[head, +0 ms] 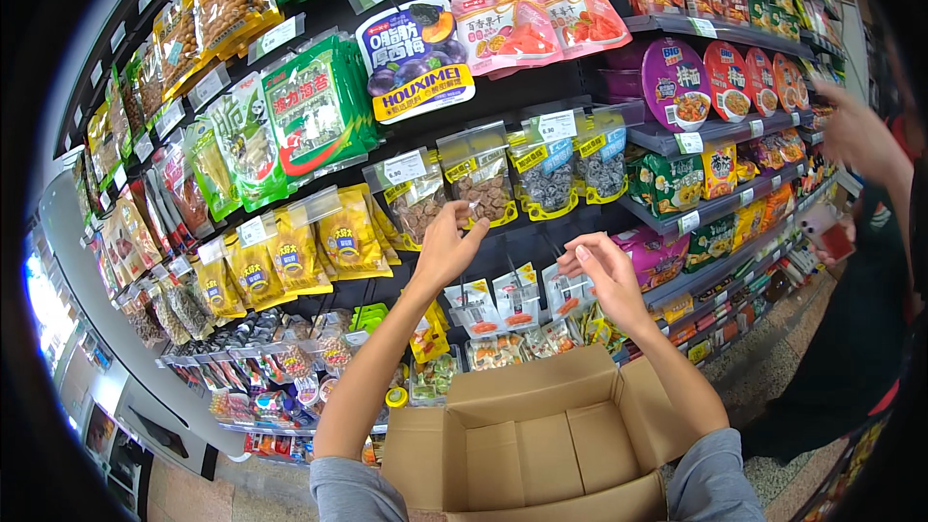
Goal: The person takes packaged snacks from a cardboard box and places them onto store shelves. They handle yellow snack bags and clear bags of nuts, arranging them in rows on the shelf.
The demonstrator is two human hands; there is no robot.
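My left hand (pixel 451 241) is raised at a hanging pouch of brown dried snacks (pixel 482 177), thumb and fingers apart. Whether its fingertips touch the pouch I cannot tell. A second pouch of brown dried snacks (pixel 415 199) hangs just left of it, and pouches of dark dried fruit (pixel 547 177) hang to the right. My right hand (pixel 603 272), fingers loosely bent and holding nothing, is in front of white snack packets (pixel 569 290) on pegs. Below my forearms an open cardboard box (pixel 533 384) shows its bare bottom, flaps spread outward.
Yellow snack bags (pixel 351 235) and green seaweed packs (pixel 312 112) hang at left. Shelves of instant noodle bowls (pixel 676 85) run along the right. Another person (pixel 841 319), holding a phone (pixel 826 235), stands close on the right. Metal pegs (pixel 513 261) stick out between rows.
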